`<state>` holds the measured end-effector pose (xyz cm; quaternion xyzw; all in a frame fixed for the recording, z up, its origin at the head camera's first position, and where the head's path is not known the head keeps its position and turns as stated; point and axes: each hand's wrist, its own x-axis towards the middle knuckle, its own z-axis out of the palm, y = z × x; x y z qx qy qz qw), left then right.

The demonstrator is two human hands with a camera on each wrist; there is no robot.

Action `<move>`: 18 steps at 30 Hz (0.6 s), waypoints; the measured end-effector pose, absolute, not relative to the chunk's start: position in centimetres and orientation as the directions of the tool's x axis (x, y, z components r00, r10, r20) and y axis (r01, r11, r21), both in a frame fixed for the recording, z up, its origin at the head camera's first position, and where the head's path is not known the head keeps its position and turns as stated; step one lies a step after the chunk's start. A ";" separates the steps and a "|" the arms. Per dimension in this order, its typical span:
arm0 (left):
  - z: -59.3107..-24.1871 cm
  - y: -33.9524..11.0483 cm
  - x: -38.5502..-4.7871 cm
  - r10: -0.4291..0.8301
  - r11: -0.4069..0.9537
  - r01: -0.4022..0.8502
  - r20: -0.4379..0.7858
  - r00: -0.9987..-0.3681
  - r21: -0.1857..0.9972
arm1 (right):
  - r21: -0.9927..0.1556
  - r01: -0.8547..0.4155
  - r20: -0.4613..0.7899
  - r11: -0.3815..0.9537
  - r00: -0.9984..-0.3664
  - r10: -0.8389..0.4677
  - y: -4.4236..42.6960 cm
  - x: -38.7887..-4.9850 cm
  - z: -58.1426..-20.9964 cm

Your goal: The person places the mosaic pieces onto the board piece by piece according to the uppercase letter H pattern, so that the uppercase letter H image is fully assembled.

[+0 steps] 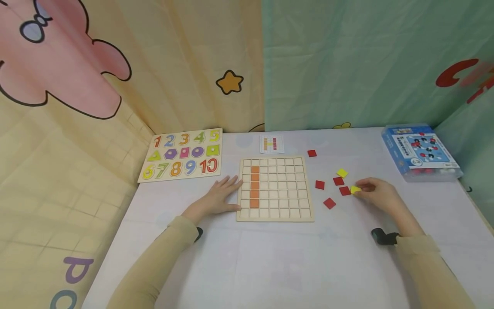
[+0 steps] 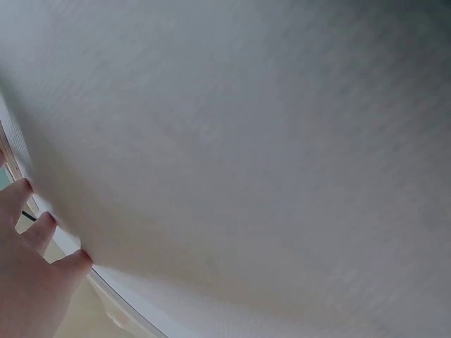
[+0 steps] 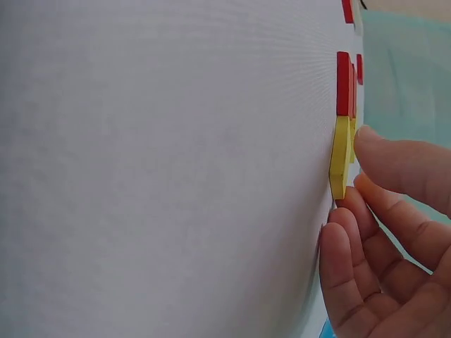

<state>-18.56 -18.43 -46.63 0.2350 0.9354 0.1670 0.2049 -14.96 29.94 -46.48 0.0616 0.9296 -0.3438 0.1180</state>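
Note:
My left hand (image 1: 216, 196) spreads its fingers along the left edge of a wooden grid board (image 1: 274, 218), thumb and fingertips touching the frame. Several orange square tiles (image 1: 254, 185) fill part of one column on the board; its other cells are bare. Right of the board, my right hand (image 1: 378, 195) pinches a yellow square tile (image 1: 355, 189) between thumb and fingers, low at the tabletop. In the right wrist view this yellow tile (image 3: 340, 158) stands next to a red tile (image 3: 343, 83). Another yellow tile (image 1: 341, 173) and several red tiles (image 1: 329, 203) lie around it.
A pattern card (image 1: 272, 144) lies behind the board. At the back left is a number-and-shape puzzle (image 1: 180, 155); at the back right, a blue box (image 1: 422, 152). Printed curtains (image 1: 328, 64) hang behind the table (image 1: 285, 266).

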 end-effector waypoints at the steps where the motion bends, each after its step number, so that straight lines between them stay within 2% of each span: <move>1: -46.6 -18.4 -18.6 0.507 0.834 0.369 -0.306 -0.806 0.410 | -0.617 0.194 -0.262 0.763 -0.964 0.034 29.9 -15.0 -46.5; 9: -46.5 -18.4 -18.6 0.506 0.836 0.369 -0.309 -0.805 0.406 | -0.560 0.192 -0.263 0.806 -0.964 0.047 29.5 -15.2 -46.4; 18: -46.5 -18.3 -18.5 0.507 0.834 0.370 -0.304 -0.807 0.410 | -0.555 0.235 -0.316 0.798 -0.947 0.058 29.2 -14.9 -46.0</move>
